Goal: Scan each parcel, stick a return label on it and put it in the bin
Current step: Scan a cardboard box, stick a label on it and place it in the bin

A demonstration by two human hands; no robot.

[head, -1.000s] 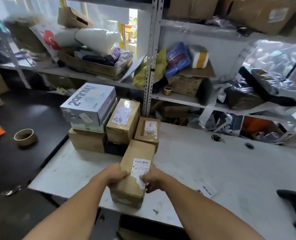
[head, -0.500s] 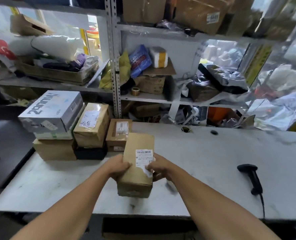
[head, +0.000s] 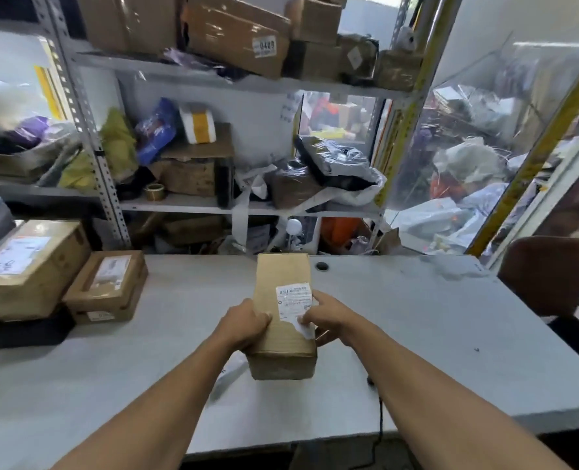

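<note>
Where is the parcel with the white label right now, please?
The parcel sits centre-frame in the head view, held over the grey table between the left hand and right hand, right of the stacked boxes.

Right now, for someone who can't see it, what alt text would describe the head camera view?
A person's two bare hands hold a tall brown cardboard parcel over a grey table: the left hand grips its left side, and the right hand pinches the white label on top. More parcels sit stacked at the table's left, before cluttered metal shelves.
</note>
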